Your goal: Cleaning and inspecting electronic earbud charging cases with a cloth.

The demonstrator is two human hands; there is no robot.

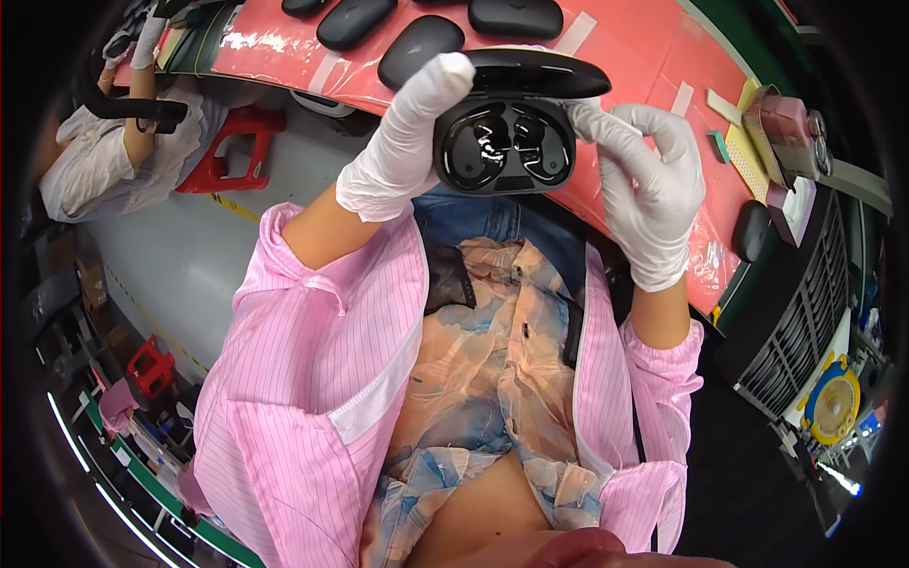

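Observation:
A black earbud charging case (502, 182) is held up over the near edge of the pink-covered table, its glossy lid (540, 74) raised. Two shiny black earbuds (485, 147) sit in its wells. My left hand (402, 142), in a white glove, grips the case from the left, thumb up by the lid; its other fingers are hidden behind the case. My right hand (653, 185), also gloved, has bent fingers whose tips meet the case's right side near the hinge. Several closed black cases (421, 52) lie on the table beyond.
The pink table cover (663, 57) carries strips of clear tape. Another black case (752, 231) lies at the right, near a machine with a pink block (784, 121). A red stool (237, 151) and a co-worker's sleeve (90, 161) are at the left. A yellow-blue fan (833, 399) stands lower right.

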